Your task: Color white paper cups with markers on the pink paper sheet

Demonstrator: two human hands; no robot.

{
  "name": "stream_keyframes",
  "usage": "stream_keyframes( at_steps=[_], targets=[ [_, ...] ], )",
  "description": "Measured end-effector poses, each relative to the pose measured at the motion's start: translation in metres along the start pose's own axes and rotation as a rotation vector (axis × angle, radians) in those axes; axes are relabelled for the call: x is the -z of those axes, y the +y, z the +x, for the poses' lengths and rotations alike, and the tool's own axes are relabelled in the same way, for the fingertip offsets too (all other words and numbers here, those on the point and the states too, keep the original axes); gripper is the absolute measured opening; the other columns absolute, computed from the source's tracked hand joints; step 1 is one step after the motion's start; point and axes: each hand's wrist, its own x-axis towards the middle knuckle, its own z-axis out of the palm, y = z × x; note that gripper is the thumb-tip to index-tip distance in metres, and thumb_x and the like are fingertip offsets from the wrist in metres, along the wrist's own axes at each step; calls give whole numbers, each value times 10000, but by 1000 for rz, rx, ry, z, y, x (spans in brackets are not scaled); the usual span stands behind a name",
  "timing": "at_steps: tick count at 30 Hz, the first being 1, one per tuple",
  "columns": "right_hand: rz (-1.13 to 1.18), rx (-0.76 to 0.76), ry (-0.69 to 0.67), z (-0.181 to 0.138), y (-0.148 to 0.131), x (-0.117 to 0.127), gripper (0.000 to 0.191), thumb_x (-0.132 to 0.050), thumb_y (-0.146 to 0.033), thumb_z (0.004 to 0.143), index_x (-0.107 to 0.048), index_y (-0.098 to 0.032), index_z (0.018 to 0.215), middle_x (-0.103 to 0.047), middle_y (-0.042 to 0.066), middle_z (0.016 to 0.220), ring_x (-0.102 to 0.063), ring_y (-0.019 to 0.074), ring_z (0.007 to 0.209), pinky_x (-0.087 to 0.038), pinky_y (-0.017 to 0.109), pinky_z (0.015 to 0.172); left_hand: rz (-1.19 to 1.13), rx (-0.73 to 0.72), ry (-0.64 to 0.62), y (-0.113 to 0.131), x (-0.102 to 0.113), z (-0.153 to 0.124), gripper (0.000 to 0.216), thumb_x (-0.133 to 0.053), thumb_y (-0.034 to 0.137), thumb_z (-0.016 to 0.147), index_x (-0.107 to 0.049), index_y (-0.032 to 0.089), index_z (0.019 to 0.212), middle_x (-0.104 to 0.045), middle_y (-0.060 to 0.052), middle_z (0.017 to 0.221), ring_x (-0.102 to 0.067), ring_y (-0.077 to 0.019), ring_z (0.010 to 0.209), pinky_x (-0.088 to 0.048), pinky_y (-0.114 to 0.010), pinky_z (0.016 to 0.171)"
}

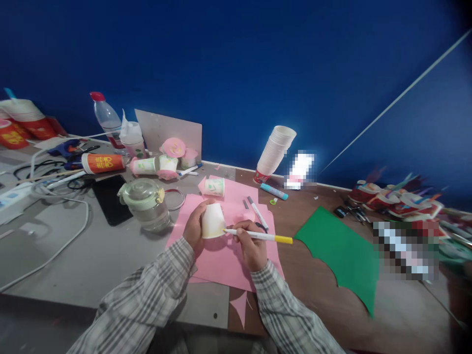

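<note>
My left hand is wrapped round a white paper cup, held on its side over a sheet of pink paper. My right hand pinches a marker with a yellow end, and its tip touches the cup's rim. Both sleeves are grey plaid. Two more pens and black-handled scissors lie on the pink paper just beyond my right hand. Another decorated paper cup lies on its side at the far edge of the pink sheet.
A green paper sheet lies to the right. A glass jar, a black phone, cables and a glue gun sit to the left. A leaning stack of paper cups, a water bottle and decorated cups line the blue wall.
</note>
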Motion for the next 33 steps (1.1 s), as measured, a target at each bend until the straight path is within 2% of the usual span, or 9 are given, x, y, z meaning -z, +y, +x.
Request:
stream_keyframes(
  at_steps=[10, 17, 28, 33],
  targets=[
    [62, -48, -51, -2, 7, 2, 75, -610, -254, 680, -659, -198, 666, -579, -47, 479, -494, 118, 445, -408, 237, 484, 11, -19, -23, -2, 3, 2, 406, -518, 373, 675, -586, 119, 984, -677, -129, 775, -621, -268, 683, -488, -344, 538],
    [148, -49, 2, 2, 4, 1, 97, -612, -276, 691, -649, -188, 675, -594, -34, 503, -505, 120, 466, -399, 233, 488, 24, -11, -10, 1, -1, 0, 392, -523, 379, 665, -585, 132, 963, -664, -112, 743, -607, -261, 633, -494, -364, 512],
    [71, -43, -15, 0, 8, 1, 94, -604, -281, 692, -648, -199, 682, -592, -38, 505, -510, 128, 461, -401, 240, 467, 10, 7, -3, -1, 1, 1, 406, -528, 376, 658, -587, 131, 977, -685, -132, 777, -617, -266, 641, -494, -357, 504],
    [138, -67, -20, 1, 4, 2, 82, -612, -263, 667, -655, -194, 665, -597, -38, 498, -491, 115, 437, -402, 233, 459, 7, -8, -14, -1, 2, 1, 389, -523, 367, 670, -596, 129, 968, -681, -125, 759, -619, -263, 654, -498, -352, 524]
  ],
)
